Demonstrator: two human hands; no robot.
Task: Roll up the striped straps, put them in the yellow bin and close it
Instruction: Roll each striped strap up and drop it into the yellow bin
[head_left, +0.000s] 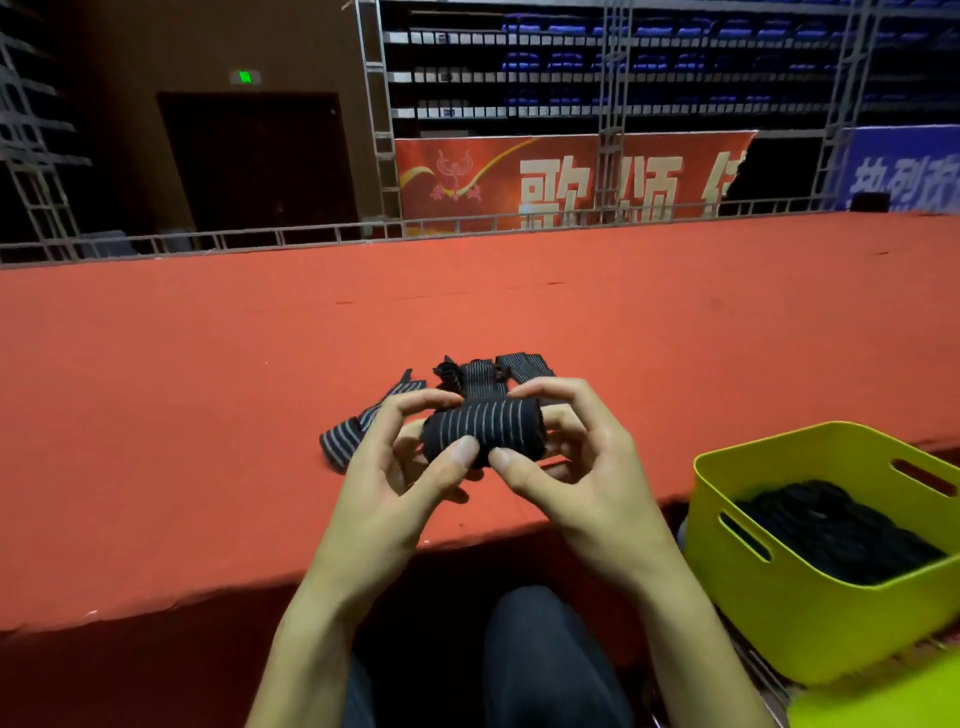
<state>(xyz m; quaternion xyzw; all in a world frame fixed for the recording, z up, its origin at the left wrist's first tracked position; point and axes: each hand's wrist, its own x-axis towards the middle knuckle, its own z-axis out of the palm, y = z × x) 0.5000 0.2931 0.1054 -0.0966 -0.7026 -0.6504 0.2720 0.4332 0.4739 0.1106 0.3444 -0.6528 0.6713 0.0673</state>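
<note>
Mid-task: striped roll (483, 431) at frame centre, pinched by left hand (395, 467) and right hand (576, 457); loose straps (363, 421) behind, unrolled; yellow bin (810, 597) lower right, part-filled, open.

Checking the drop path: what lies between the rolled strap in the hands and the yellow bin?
In the head view, only the right hand and bare red carpet separate rolled strap from yellow bin.
</note>
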